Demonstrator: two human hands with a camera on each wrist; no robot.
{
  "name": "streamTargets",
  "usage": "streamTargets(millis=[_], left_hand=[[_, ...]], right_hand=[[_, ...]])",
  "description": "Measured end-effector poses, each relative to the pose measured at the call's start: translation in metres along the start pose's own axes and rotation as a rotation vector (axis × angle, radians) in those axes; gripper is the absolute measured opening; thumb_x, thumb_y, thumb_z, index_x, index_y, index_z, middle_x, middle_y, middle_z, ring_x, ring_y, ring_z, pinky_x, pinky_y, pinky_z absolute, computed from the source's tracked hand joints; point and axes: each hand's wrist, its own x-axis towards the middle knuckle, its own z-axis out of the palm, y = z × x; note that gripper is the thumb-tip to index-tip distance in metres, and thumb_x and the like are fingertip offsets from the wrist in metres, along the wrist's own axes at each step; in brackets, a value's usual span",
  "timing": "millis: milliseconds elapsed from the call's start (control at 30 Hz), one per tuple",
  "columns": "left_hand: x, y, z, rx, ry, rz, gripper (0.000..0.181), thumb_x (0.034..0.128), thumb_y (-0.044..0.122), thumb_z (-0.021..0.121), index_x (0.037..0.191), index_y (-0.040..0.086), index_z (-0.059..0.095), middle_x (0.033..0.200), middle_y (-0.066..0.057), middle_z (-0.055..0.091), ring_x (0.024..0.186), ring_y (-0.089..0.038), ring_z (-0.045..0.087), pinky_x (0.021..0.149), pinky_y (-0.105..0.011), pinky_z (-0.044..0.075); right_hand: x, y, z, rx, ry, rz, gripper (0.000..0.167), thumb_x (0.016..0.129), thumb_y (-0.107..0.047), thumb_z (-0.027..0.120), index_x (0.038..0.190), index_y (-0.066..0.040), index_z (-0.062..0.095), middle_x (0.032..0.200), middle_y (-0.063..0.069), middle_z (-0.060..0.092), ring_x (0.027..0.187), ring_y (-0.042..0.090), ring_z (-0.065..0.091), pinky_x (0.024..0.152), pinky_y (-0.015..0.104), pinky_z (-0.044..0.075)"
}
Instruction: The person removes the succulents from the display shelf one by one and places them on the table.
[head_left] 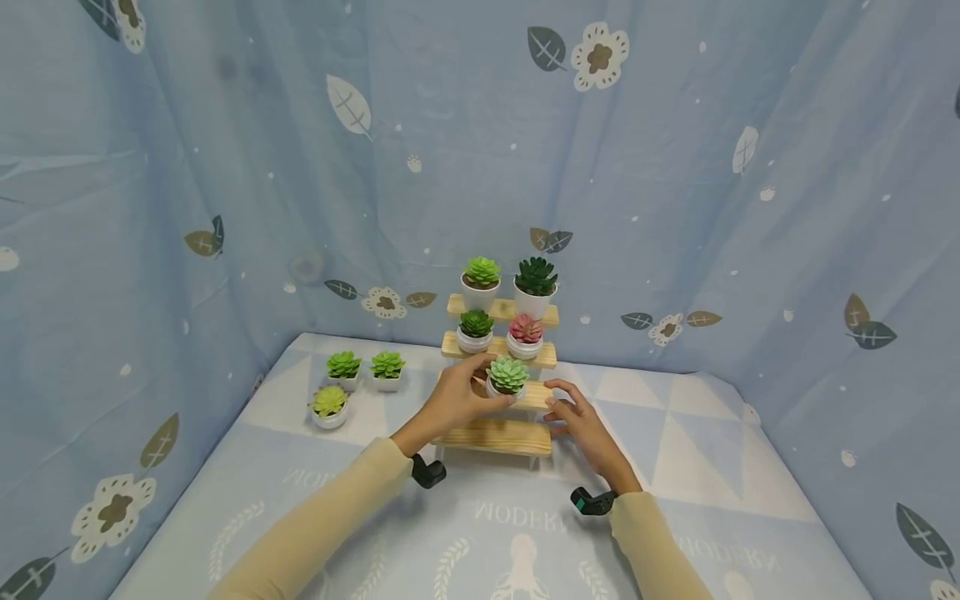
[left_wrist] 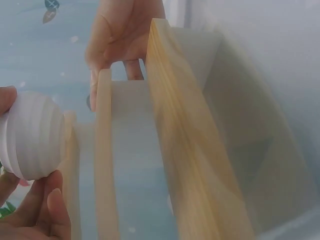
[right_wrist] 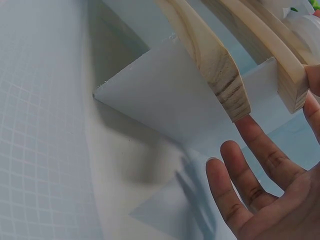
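Observation:
A pale green succulent in a white ribbed pot is held by my left hand, with thumb and fingers around the pot. It is at the third step of a wooden tiered stand; whether its base touches the step I cannot tell. My right hand is at the stand's right end. Its fingers are spread and fairly straight, and fingertips touch the plank ends. A pink succulent and a dark green one occupy the step behind.
Two potted succulents, one bright green and one deep green, stand on the top step. Left of the stand, two square-potted plants and a yellow-green succulent sit on the patterned tablecloth. A blue curtain hangs behind.

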Motion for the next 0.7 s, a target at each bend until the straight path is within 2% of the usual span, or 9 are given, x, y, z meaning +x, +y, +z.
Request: streamTargets(millis=[200, 333, 467, 700], left_hand=[[-0.005, -0.005, -0.007, 0.046, 0.022, 0.013, 0.067, 0.0839, 0.040, 0.087, 0.141, 0.019, 0.060, 0.119, 0.005, 0.066, 0.096, -0.015, 0.065, 0.081, -0.035, 0.056], [-0.009, -0.006, -0.011, 0.031, 0.028, 0.002, 0.069, 0.0838, 0.038, 0.088, 0.143, 0.019, 0.059, 0.120, 0.005, 0.066, 0.095, -0.014, 0.064, 0.080, -0.034, 0.056], [-0.011, -0.005, -0.014, 0.008, 0.027, 0.003, 0.070, 0.0841, 0.037, 0.088, 0.144, 0.017, 0.058, 0.121, 0.004, 0.066, 0.096, -0.014, 0.064, 0.081, -0.035, 0.057], [-0.016, -0.006, -0.020, 0.017, 0.039, 0.002, 0.071, 0.0836, 0.036, 0.088, 0.145, 0.018, 0.059, 0.123, 0.005, 0.066, 0.100, -0.016, 0.064, 0.084, -0.037, 0.056]], right_hand=[[-0.001, -0.001, 0.001, -0.004, 0.009, -0.004, 0.051, 0.101, -0.050, 0.063, 0.146, -0.031, 0.050, 0.141, 0.014, 0.055, 0.117, 0.038, 0.060, 0.094, 0.054, 0.052], [-0.002, 0.000, 0.001, -0.005, 0.009, -0.010, 0.051, 0.103, -0.049, 0.062, 0.148, -0.028, 0.049, 0.140, 0.017, 0.055, 0.118, 0.038, 0.060, 0.095, 0.054, 0.052], [-0.002, -0.001, 0.001, -0.006, 0.018, 0.001, 0.050, 0.102, -0.051, 0.062, 0.146, -0.031, 0.050, 0.140, 0.016, 0.055, 0.118, 0.037, 0.060, 0.095, 0.054, 0.052], [-0.003, -0.001, 0.002, -0.002, 0.022, 0.001, 0.051, 0.101, -0.052, 0.062, 0.147, -0.032, 0.050, 0.142, 0.016, 0.054, 0.116, 0.036, 0.061, 0.095, 0.054, 0.052]])
